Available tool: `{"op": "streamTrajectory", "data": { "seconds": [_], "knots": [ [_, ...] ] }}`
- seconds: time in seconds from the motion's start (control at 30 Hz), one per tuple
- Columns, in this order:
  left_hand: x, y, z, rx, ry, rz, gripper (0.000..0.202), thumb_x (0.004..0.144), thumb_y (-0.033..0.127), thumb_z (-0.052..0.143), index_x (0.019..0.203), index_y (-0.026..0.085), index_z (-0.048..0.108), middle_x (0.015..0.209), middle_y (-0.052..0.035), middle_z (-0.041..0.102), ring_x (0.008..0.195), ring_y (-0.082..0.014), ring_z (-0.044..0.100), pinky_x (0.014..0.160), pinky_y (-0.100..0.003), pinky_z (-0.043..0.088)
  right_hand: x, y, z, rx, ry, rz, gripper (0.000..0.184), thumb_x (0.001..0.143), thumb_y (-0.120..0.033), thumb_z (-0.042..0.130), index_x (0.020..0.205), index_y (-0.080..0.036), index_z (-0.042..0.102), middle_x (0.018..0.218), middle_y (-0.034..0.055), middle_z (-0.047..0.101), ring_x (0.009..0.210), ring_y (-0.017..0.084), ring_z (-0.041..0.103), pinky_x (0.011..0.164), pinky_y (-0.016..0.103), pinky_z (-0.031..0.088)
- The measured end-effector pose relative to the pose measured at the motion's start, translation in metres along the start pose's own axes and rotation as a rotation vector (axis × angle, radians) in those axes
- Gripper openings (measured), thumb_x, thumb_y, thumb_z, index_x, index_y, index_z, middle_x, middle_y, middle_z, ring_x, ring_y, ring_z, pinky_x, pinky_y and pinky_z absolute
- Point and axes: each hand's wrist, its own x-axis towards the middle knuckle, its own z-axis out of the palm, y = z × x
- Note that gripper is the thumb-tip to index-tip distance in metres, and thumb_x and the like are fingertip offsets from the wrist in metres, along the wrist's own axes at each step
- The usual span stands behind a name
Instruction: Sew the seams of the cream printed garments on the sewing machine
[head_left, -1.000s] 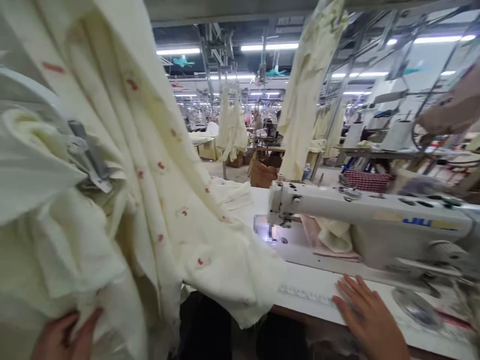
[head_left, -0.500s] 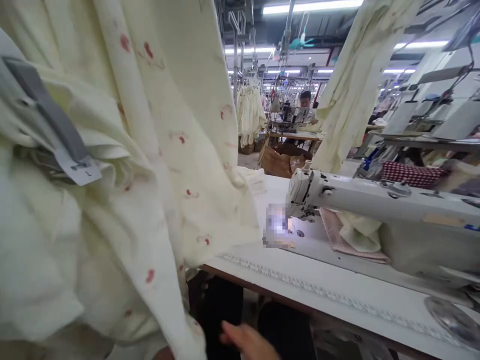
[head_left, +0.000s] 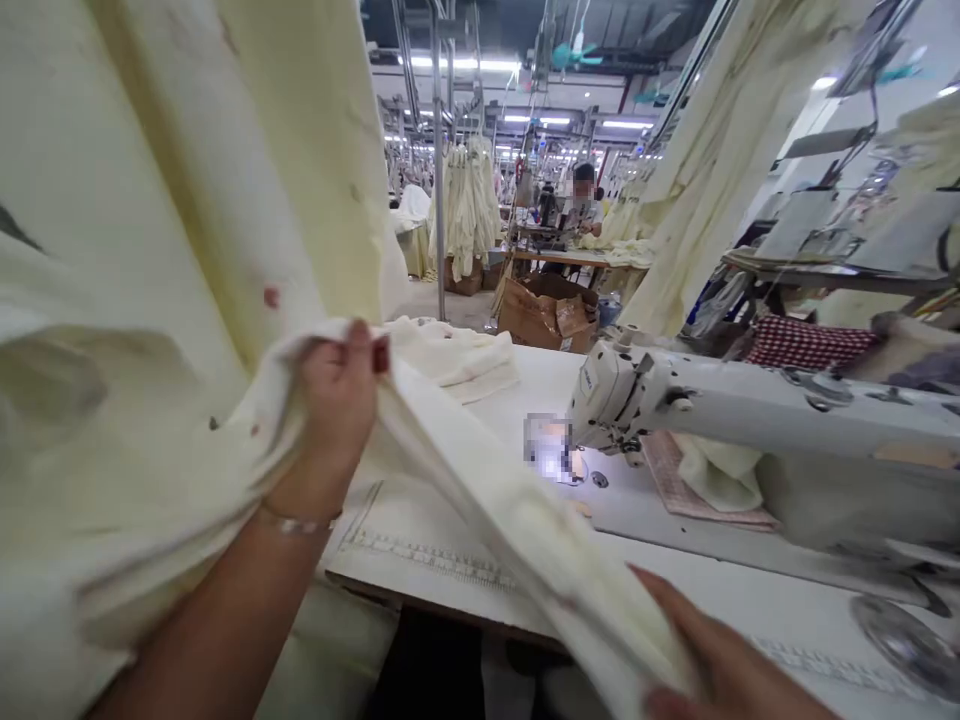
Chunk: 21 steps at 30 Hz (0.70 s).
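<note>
My left hand, with a thin bracelet on its wrist, is closed on the edge of a cream fabric piece with small red prints. From there the cloth stretches taut down to the right. Its lower end is gripped by my right hand, low in the picture and partly cut off. More of the cream cloth hangs in large folds at the left. Right of the stretched piece stands a white sewing machine, its lamp lit near the needle, which is blurred out.
Folded cream cloth lies at the back of the white sewing table, which has a ruler printed along its front. Pink cloth lies behind the machine arm. Farther back are a cardboard box, hanging garments and a person at another machine.
My left hand has come into view, gripping the cloth's edge. My right hand has moved right and now holds the cloth. The fabric is pulled out between them across the table's front.
</note>
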Motion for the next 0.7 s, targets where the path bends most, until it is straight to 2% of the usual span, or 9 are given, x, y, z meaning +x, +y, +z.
{"op": "streamTrajectory", "data": {
  "seconds": [0.1, 0.17, 0.2, 0.3, 0.37, 0.5, 0.57, 0.63, 0.7],
  "knots": [
    [-0.013, -0.017, 0.036, 0.08, -0.285, 0.036, 0.049, 0.083, 0.045, 0.049, 0.118, 0.011, 0.048, 0.118, -0.0125, 0.056, 0.112, -0.0266, 0.051, 0.094, -0.042, 0.042, -0.01, 0.041, -0.02, -0.27, 0.404, 0.022, 0.059, 0.07, -0.045, 0.061, 0.125, -0.025, 0.051, 0.113, 0.0087, 0.063, 0.098, 0.031, 0.061, 0.078, 0.044, 0.053],
    [-0.039, -0.03, 0.055, 0.117, -0.485, 0.082, 0.056, 0.075, 0.04, 0.06, 0.124, 0.015, 0.047, 0.129, -0.0143, 0.049, 0.123, -0.0318, 0.041, 0.101, -0.051, 0.033, -0.018, 0.047, -0.017, -0.321, 0.555, 0.03, 0.042, 0.076, -0.046, 0.056, 0.112, -0.025, 0.058, 0.101, 0.008, 0.067, 0.089, 0.028, 0.064, 0.075, 0.042, 0.054],
    [-0.052, -0.036, 0.061, 0.163, -0.601, 0.117, 0.057, 0.075, 0.037, 0.061, 0.126, 0.016, 0.045, 0.133, -0.0147, 0.045, 0.127, -0.0335, 0.035, 0.102, -0.056, 0.027, -0.022, 0.045, -0.012, -0.304, 0.554, 0.03, 0.036, 0.078, -0.045, 0.054, 0.108, -0.026, 0.059, 0.097, 0.0066, 0.067, 0.084, 0.024, 0.065, 0.073, 0.037, 0.055],
    [-0.078, -0.041, 0.061, 0.357, -0.887, 0.213, 0.053, 0.085, 0.035, 0.051, 0.134, 0.019, 0.038, 0.144, -0.0147, 0.027, 0.134, -0.0345, 0.019, 0.102, -0.064, 0.015, -0.025, 0.028, 0.009, -0.235, 0.394, 0.031, 0.033, 0.08, -0.045, 0.057, 0.108, -0.029, 0.057, 0.086, 0.0017, 0.066, 0.075, 0.017, 0.065, 0.067, 0.026, 0.055],
    [-0.082, -0.033, 0.054, 0.397, -0.918, 0.282, 0.047, 0.089, 0.035, 0.043, 0.133, 0.019, 0.038, 0.145, -0.0141, 0.024, 0.135, -0.0322, 0.019, 0.102, -0.063, 0.015, -0.022, 0.019, 0.021, -0.242, 0.338, 0.046, 0.031, 0.079, -0.047, 0.058, 0.104, -0.028, 0.06, 0.082, 0.0013, 0.063, 0.075, 0.017, 0.063, 0.063, 0.026, 0.055],
    [-0.085, -0.013, 0.052, 0.231, -1.013, 0.588, 0.044, 0.084, 0.042, 0.055, 0.122, 0.022, 0.05, 0.135, -0.0115, 0.042, 0.128, -0.0273, 0.035, 0.107, -0.056, 0.017, -0.014, 0.017, 0.033, -0.268, 0.318, 0.04, 0.027, 0.08, -0.043, 0.058, 0.101, -0.026, 0.062, 0.084, 0.0039, 0.06, 0.079, 0.02, 0.06, 0.067, 0.033, 0.052],
    [-0.091, -0.013, 0.058, 0.153, -1.043, 0.662, 0.031, 0.085, 0.035, 0.054, 0.113, 0.022, 0.056, 0.129, -0.0105, 0.049, 0.122, -0.025, 0.043, 0.107, -0.053, 0.022, -0.014, 0.02, 0.032, -0.285, 0.311, -0.023, 0.025, 0.079, -0.038, 0.059, 0.101, -0.026, 0.062, 0.085, 0.0045, 0.06, 0.078, 0.021, 0.059, 0.065, 0.035, 0.051],
    [-0.103, -0.018, 0.06, 0.079, -0.955, 0.642, 0.023, 0.091, 0.022, 0.041, 0.102, 0.021, 0.061, 0.124, -0.0092, 0.054, 0.119, -0.0219, 0.047, 0.107, -0.051, 0.025, -0.02, 0.021, 0.029, -0.281, 0.373, -0.13, 0.019, 0.079, -0.028, 0.055, 0.096, -0.026, 0.063, 0.088, 0.0049, 0.061, 0.08, 0.022, 0.059, 0.065, 0.036, 0.051],
    [-0.119, -0.023, 0.048, -0.004, -0.824, 0.577, 0.031, 0.092, 0.015, 0.031, 0.099, 0.02, 0.06, 0.119, -0.0065, 0.058, 0.117, -0.0193, 0.048, 0.109, -0.048, 0.024, -0.031, 0.019, 0.025, -0.201, 0.497, -0.211, 0.022, 0.08, -0.02, 0.049, 0.095, -0.027, 0.063, 0.096, 0.0053, 0.062, 0.089, 0.023, 0.06, 0.071, 0.037, 0.051]
  ]
}}
